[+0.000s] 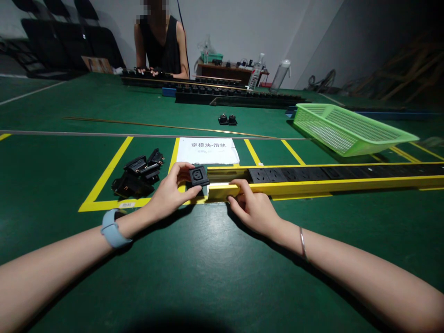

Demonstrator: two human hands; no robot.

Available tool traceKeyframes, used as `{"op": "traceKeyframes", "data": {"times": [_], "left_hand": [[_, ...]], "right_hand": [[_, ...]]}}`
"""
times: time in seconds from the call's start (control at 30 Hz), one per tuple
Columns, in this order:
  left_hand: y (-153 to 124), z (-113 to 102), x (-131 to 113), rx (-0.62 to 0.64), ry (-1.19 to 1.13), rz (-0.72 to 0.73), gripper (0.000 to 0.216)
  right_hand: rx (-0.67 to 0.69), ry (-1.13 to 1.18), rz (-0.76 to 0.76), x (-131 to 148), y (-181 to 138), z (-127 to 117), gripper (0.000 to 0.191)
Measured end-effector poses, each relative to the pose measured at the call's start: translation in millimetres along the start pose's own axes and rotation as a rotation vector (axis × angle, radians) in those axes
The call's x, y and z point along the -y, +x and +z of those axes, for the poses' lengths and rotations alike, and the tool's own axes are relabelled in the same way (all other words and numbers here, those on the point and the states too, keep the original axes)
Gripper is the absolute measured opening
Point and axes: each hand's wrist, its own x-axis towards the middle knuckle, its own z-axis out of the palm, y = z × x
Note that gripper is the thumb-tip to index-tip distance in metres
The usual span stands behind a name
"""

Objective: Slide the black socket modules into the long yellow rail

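Observation:
Between the thumb and fingers of my left hand (175, 187) is a black socket module (199, 176), its outlet face turned up. The module sits right at the open left end of a long yellow rail (312, 187). My right hand (255, 208) grips the near wall of that rail close to the same end, fingers over its top edge. Inside the channel, a row of black socket modules (291, 174) runs off to the right, with a bare stretch of channel at the left end. A pile of loose black modules (137, 175) lies left of my left hand.
A paper sign (208, 150) lies behind the rail, among yellow tape lines. Farther back are a green basket (347, 132), two small black parts (227, 120) and thin brass-coloured strips (156, 124). A person (161, 46) works across the table at long black rails (236, 96).

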Motion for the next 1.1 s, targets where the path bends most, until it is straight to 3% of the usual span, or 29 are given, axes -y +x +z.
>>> {"op": "traceKeyframes", "data": {"times": [1.1], "left_hand": [[-0.1,-2.1,-1.9,0.091,0.025,0.038,0.044]], "right_hand": [[0.0,-0.009,0.001,0.1,-0.2,-0.5,0.034]]}}
